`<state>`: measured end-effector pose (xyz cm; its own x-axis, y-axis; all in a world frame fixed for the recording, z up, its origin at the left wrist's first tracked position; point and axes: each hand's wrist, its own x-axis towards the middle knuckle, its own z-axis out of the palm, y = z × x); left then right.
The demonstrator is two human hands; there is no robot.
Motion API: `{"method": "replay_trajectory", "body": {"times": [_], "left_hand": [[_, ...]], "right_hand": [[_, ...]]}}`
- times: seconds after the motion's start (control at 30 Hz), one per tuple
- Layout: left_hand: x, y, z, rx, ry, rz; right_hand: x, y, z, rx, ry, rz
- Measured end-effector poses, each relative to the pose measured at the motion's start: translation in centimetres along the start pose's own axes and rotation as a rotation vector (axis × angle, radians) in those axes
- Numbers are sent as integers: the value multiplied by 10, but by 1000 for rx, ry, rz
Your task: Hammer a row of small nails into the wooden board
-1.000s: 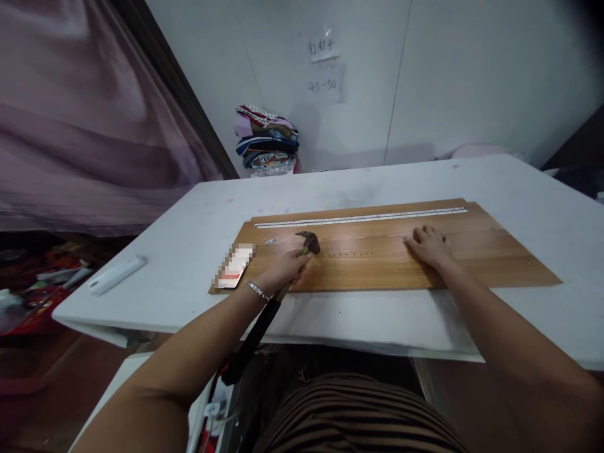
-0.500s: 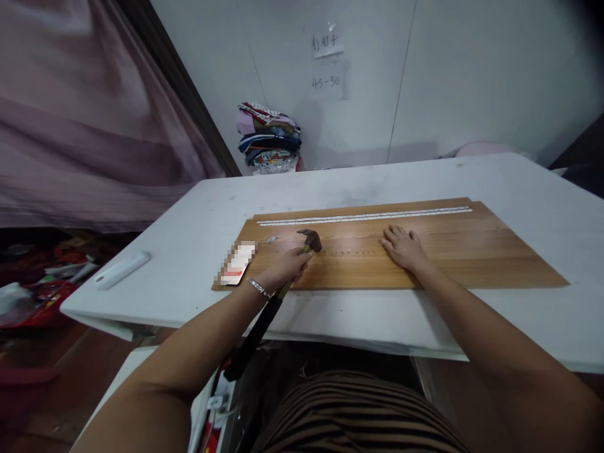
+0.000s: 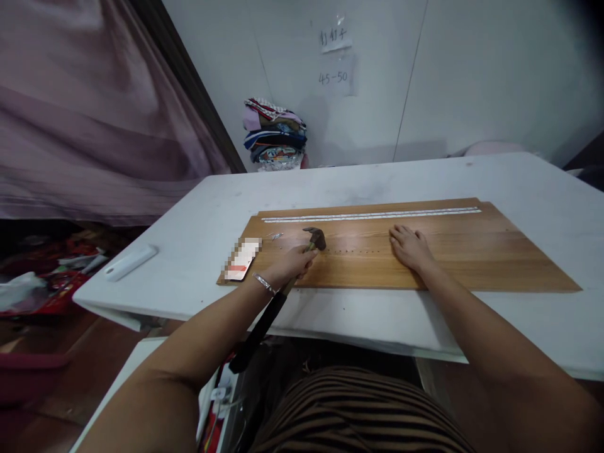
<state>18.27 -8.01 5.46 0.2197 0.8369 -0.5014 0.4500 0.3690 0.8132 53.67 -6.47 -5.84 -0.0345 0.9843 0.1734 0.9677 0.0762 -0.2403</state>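
My left hand (image 3: 290, 264) is closed round the handle of a hammer (image 3: 315, 238), close under its dark metal head, which rests on a long wooden board (image 3: 472, 251). The black grip end of the handle hangs past the table's front edge. A row of small dark nails (image 3: 349, 253) runs along the board between my hands. My right hand (image 3: 409, 246) lies flat on the board, fingers stretched out, just right of that row. A few loose nails (image 3: 274, 236) lie near the board's left end.
A white strip (image 3: 372, 216) runs along the board's far edge. A small blurred card (image 3: 241, 259) lies on the board's left end. A white flat tool (image 3: 129, 262) sits on the white table (image 3: 198, 220). Folded cloths (image 3: 274, 135) are stacked against the wall. Clutter fills the floor at left.
My right hand slid left along the board toward the row of nails. My left hand and the hammer stayed in place. The camera view shifted slightly.
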Motion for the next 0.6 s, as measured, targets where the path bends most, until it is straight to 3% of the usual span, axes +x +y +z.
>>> {"method": "replay_trajectory", "body": {"times": [0.6], "left_hand": [[-5,4,2,-18,-11,6]], "right_hand": [[-1,-1,1,47,29,32]]}}
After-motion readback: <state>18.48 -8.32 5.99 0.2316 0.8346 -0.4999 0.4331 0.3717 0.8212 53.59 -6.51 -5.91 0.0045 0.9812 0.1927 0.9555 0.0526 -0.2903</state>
